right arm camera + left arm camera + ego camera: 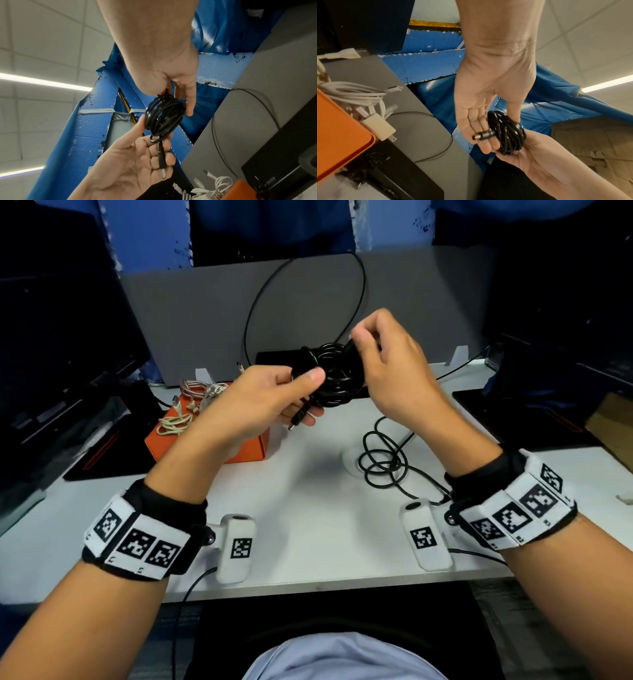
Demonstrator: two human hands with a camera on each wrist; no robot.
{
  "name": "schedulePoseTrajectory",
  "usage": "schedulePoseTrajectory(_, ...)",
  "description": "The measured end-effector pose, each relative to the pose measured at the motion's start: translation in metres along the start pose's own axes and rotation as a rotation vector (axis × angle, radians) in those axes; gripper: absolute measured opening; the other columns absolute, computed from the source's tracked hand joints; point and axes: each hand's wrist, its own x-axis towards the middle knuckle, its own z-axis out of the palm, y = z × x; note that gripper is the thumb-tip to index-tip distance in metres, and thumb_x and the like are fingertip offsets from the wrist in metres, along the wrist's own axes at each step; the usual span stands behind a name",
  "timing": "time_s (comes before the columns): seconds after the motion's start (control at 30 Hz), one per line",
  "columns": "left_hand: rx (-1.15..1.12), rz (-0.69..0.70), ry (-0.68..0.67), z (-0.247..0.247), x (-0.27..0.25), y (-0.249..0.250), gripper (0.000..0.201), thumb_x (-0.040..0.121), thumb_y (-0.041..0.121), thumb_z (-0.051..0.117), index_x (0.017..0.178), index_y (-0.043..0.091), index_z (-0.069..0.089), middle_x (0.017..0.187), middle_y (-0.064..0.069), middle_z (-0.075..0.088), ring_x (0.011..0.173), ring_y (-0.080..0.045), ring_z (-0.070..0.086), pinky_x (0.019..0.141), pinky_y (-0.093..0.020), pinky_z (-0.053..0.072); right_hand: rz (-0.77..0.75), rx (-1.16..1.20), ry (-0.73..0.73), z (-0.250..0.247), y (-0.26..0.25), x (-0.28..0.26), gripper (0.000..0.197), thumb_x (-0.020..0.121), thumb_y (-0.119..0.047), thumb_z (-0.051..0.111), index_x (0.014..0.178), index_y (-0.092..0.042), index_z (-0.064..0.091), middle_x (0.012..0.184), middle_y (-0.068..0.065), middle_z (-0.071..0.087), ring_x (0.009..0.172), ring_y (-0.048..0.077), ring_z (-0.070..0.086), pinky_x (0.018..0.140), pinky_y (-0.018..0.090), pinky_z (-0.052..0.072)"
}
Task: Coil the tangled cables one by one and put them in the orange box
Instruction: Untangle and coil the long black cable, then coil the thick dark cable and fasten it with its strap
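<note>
Both hands meet above the white table (pixel 308 508) — the left hand (pixel 260 402) pinches the coiled black cable (pixel 334 374) between thumb and fingers, the right hand (pixel 387 354) pinches its far end. The orange box (pixel 246 448) sits left, holding pale cables (pixel 174 424).

An office or lab workstation. A white desk (pixel 308 525) stands against a grey partition (pixel 191 313). Dark monitors (pixel 58 313) flank the desk to left and right, and a black keyboard (pixel 102 450) lies at its left edge. Behind the partition hang blue sheets (pixel 426 63). Above the desk runs a tiled ceiling (pixel 42 40) with strip lights (pixel 44 81).
</note>
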Motion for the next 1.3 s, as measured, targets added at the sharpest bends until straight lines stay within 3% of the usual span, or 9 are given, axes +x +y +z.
schedulePoseTrajectory(0.13,-0.008,-0.040,-0.063,-0.014,0.013,-0.008,0.032,0.100,0.031,0.063,0.119,0.006,0.069,0.102,-0.014,0.078,0.092,-0.028,0.076,0.095,-0.046,0.057,0.021,0.095,-0.092,0.000,0.005,0.003,0.017,0.105,-0.040,0.048,0.096,-0.028,0.057,0.105,-0.003,0.065,0.097,0.018,0.066,0.087,0.046,0.059)
schedulePoseTrajectory(0.3,0.061,-0.102,-0.034,-0.032,0.041,-0.002,0.021,0.099,0.020,0.067,0.115,0.008,0.071,0.100,-0.012,0.079,0.088,-0.025,0.076,0.078,-0.030,0.063,0.056,0.135,-0.202,-0.012,0.009,0.005,0.013,0.101,-0.044,0.058,0.105,-0.032,0.059,0.112,-0.012,0.066,0.093,0.015,0.072,0.089,0.044,0.060)
schedulePoseTrajectory(0.53,0.276,-0.292,0.001,-0.011,0.108,-0.025,0.021,0.098,0.021,0.069,0.096,0.002,0.062,0.091,-0.015,0.078,0.080,-0.027,0.075,0.080,-0.041,0.063,0.119,-0.827,-1.089,-0.032,0.035,-0.013,0.050,0.093,-0.059,0.066,0.138,-0.041,0.053,0.133,-0.012,0.057,0.111,0.015,0.053,0.099,0.037,0.047)
schedulePoseTrajectory(0.63,0.299,-0.372,-0.041,0.021,0.133,-0.035,0.020,0.102,0.017,0.063,0.108,-0.003,0.061,0.086,-0.015,0.072,0.071,-0.027,0.070,0.070,-0.039,0.064,0.128,-0.932,-1.235,-0.027,0.049,-0.024,0.056,0.091,-0.056,0.070,0.140,-0.036,0.051,0.138,-0.010,0.052,0.115,0.018,0.051,0.096,0.035,0.046)
schedulePoseTrajectory(0.73,0.248,-0.509,-0.084,0.045,0.154,-0.051,0.017,0.105,0.014,0.057,0.114,0.000,0.055,0.080,-0.014,0.068,0.057,-0.021,0.066,0.047,-0.030,0.058,0.107,-0.938,-1.249,-0.023,0.065,-0.029,0.060,0.089,-0.049,0.073,0.142,-0.031,0.052,0.133,-0.008,0.054,0.114,0.018,0.053,0.091,0.034,0.048)
schedulePoseTrajectory(0.83,0.151,-0.635,-0.094,0.058,0.169,-0.068,0.018,0.107,0.017,0.052,0.108,-0.001,0.052,0.081,-0.014,0.064,0.066,-0.023,0.062,0.062,-0.037,0.059,0.139,-0.898,-1.231,-0.018,0.077,-0.031,0.052,0.091,-0.041,0.073,0.137,-0.029,0.052,0.107,-0.012,0.059,0.101,0.016,0.059,0.078,0.032,0.049)
schedulePoseTrajectory(0.97,0.043,-0.779,0.031,0.061,0.179,-0.093,0.021,0.106,0.019,0.054,0.092,0.003,0.053,0.082,-0.012,0.059,0.069,-0.024,0.056,0.057,-0.037,0.054,0.126,-0.885,-1.218,-0.017,0.081,-0.029,0.031,0.094,-0.033,0.071,0.119,-0.024,0.055,0.086,-0.012,0.055,0.077,0.010,0.056,0.070,0.031,0.048)
schedulePoseTrajectory(1.1,0.616,-0.491,0.158,0.057,0.185,-0.095,0.023,0.098,0.018,0.061,0.110,0.001,0.070,0.108,-0.013,0.072,0.097,-0.033,0.072,0.086,-0.042,0.061,0.099,-0.868,-1.226,-0.012,0.085,-0.025,0.022,0.093,-0.036,0.071,0.105,-0.024,0.057,0.091,-0.009,0.061,0.082,0.014,0.060,0.071,0.033,0.050)
schedulePoseTrajectory(1.3,0.848,-0.177,0.143,0.064,0.169,-0.050,0.042,0.100,0.044,0.056,0.117,0.008,0.067,0.118,-0.014,0.068,0.111,-0.035,0.066,0.082,-0.038,0.051,-0.011,-0.729,-1.002,-0.014,0.083,-0.002,0.021,0.100,-0.036,0.062,0.082,-0.029,0.053,0.080,-0.012,0.054,0.072,0.007,0.054,0.065,0.029,0.038)
